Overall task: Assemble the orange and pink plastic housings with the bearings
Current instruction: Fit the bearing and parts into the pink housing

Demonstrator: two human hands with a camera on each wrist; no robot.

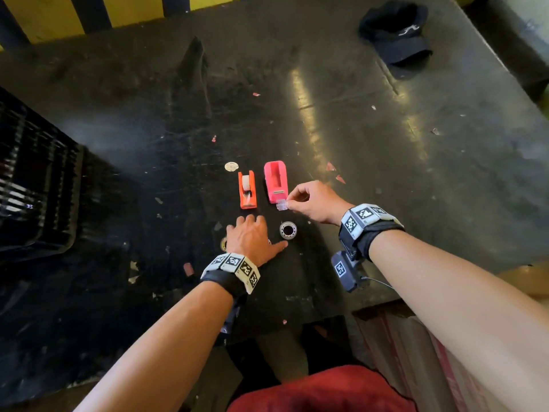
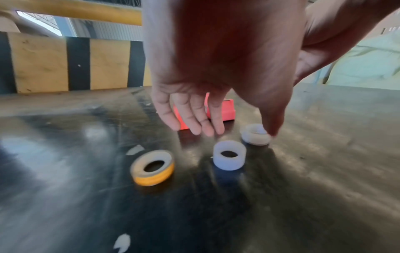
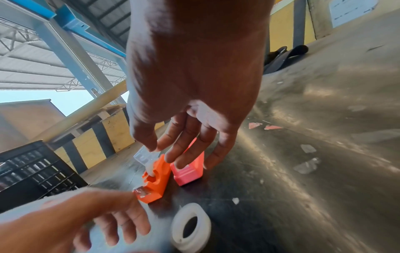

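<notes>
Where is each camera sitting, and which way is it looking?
Head: up on the person's head, looking down at the table; both forearms and hands show.
Left wrist: on the left wrist, looking along the left hand at three rings on the table.
Right wrist: on the right wrist, looking along the right hand, which pinches a clear piece.
Shared: all three show the orange housing.

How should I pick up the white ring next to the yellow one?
Come from straight above. The white ring lies flat on the table with its hole facing up, standing apart from the yellow-edged ring. Take a grip across its outer wall, thumb on one side, finger opposite. The left hand hovers over it, fingers open.
</notes>
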